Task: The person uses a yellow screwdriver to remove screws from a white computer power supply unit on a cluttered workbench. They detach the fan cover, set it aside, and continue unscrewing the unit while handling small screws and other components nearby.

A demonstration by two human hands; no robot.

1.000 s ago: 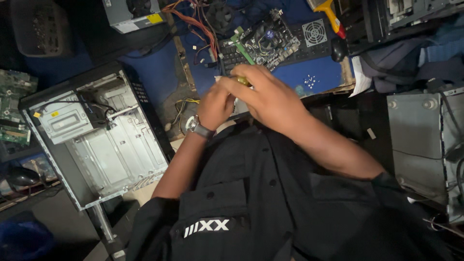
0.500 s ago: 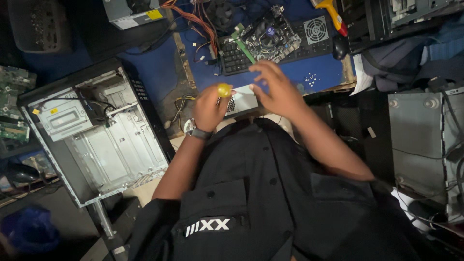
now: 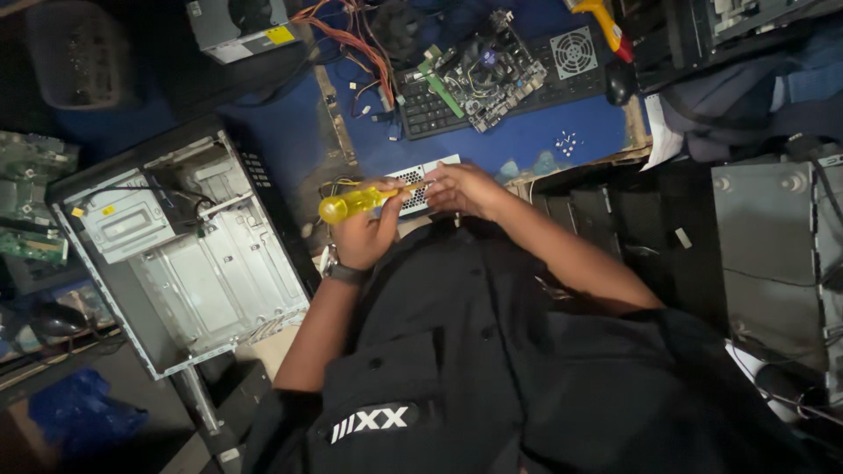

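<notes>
left hand (image 3: 364, 235): wrapped round the yellow screwdriver (image 3: 356, 203), fingers curled tight on the handle, watch on the wrist below it

right hand (image 3: 461, 189): fingers bent and resting on the grey vented box (image 3: 420, 184), looks like it's pinning it down. can't tell if anything small is pinched under the fingertips

where the screwdriver is: right in front of the chest, at the near edge of the bench (image 3: 527, 140), between the two hands

long axis: lies nearly level, butt of the handle pointing to the person's left, shaft running toward the right hand and the box. tip is hidden by the fingers so i can't say what it's touching

which hand is nearer: left has the tool, right is on the box, and the two are nearly touching over it

arm pose: both forearms come up from the black shirt and bend in, elbows out, wrists meeting at the box

around it: open pc case (image 3: 176, 254) lying on its side well off to the left, motherboard (image 3: 483, 75) sat on a keyboard (image 3: 430, 110) further back, a few loose screws (image 3: 566, 140) on the blue bench top, orange wire bundle (image 3: 351, 39) behind
</notes>
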